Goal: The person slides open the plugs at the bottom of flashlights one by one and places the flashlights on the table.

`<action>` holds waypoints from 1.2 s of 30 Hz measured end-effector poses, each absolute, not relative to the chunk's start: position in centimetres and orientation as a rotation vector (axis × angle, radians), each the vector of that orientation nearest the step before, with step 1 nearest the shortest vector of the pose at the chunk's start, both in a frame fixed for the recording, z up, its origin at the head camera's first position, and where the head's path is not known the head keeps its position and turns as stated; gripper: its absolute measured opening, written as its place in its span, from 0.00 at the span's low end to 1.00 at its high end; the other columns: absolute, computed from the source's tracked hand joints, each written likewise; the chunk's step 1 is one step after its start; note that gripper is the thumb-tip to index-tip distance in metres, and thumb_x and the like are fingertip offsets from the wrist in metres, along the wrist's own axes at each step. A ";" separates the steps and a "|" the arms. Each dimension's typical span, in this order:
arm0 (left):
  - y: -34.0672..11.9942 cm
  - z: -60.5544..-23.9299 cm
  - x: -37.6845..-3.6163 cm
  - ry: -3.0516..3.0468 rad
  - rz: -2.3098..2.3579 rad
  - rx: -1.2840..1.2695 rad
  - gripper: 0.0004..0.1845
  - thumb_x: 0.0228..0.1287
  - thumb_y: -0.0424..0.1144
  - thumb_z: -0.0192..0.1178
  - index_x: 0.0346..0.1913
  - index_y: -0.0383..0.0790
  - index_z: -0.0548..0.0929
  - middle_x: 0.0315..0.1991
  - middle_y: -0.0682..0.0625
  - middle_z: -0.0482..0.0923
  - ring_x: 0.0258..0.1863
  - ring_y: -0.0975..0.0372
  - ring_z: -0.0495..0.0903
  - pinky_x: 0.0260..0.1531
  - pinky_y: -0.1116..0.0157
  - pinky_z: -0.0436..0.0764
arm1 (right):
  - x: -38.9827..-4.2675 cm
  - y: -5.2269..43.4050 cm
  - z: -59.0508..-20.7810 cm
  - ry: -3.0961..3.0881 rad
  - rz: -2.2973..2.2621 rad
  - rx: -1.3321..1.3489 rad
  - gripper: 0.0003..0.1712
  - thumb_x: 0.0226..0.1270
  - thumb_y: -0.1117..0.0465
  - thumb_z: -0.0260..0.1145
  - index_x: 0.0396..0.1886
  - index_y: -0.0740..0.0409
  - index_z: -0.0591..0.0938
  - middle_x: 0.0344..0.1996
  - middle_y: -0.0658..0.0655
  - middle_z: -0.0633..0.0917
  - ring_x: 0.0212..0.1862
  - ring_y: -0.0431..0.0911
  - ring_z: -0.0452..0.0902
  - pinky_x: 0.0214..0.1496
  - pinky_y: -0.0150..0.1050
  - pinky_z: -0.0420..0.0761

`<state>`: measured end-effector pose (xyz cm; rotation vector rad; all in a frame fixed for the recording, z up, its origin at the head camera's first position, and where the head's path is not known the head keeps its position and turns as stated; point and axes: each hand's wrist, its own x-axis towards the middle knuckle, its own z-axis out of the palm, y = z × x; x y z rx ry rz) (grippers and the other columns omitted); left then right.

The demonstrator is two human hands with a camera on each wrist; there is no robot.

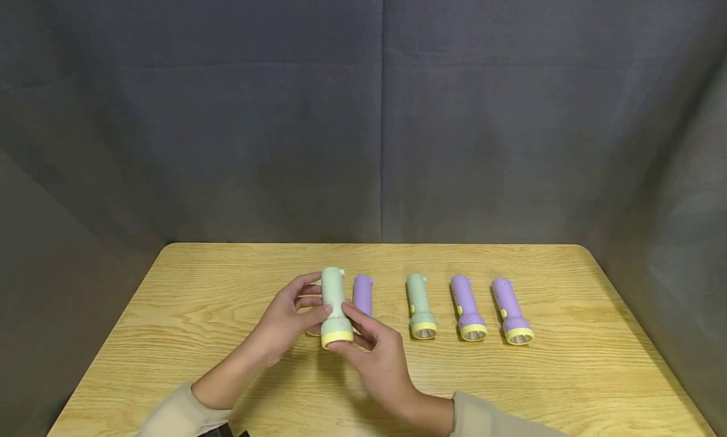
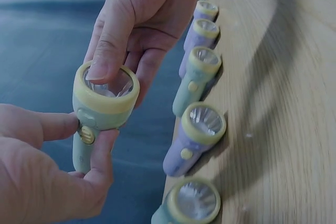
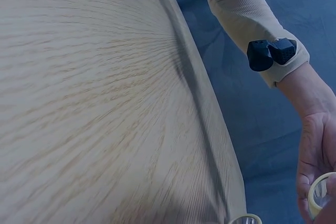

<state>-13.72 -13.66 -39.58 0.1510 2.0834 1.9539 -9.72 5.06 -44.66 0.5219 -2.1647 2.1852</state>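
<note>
A pale green flashlight with a yellow rim is held up over the table, lens end toward me. My left hand grips its body from the left, thumb and fingertips beside the yellow switch in the left wrist view. My right hand holds the head end, its thumb lying across the lens and fingers behind the head. Just behind the held one lies a purple flashlight, partly covered by the right hand. Another green flashlight is mostly hidden behind the left hand in the head view.
On the wooden table, to the right, lie a green flashlight and two purple flashlights, lenses facing the front. Grey cloth hangs behind and at both sides. A black device sits on the left sleeve.
</note>
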 end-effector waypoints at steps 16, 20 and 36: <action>-9.8 -40.8 -14.4 2.059 1.991 0.222 0.34 0.71 0.27 0.61 0.76 0.32 0.61 0.63 0.34 0.68 0.59 0.46 0.74 0.48 0.54 0.86 | -9.5 8.3 -45.0 -2.171 2.133 0.392 0.37 0.58 0.69 0.76 0.68 0.68 0.75 0.69 0.64 0.73 0.68 0.56 0.71 0.61 0.38 0.80; -9.1 -41.1 -14.8 2.057 1.993 0.231 0.33 0.71 0.27 0.61 0.76 0.33 0.63 0.62 0.35 0.68 0.58 0.47 0.74 0.47 0.56 0.86 | -9.7 8.8 -45.3 -2.150 2.107 0.389 0.37 0.57 0.70 0.76 0.67 0.69 0.76 0.68 0.66 0.74 0.68 0.57 0.72 0.60 0.38 0.80; -6.9 -42.0 -15.4 2.048 1.981 0.294 0.33 0.71 0.27 0.61 0.75 0.28 0.62 0.61 0.35 0.68 0.56 0.50 0.74 0.45 0.60 0.86 | -9.7 10.7 -46.3 -2.161 2.017 0.369 0.35 0.58 0.71 0.75 0.66 0.72 0.75 0.68 0.67 0.74 0.67 0.60 0.72 0.60 0.38 0.79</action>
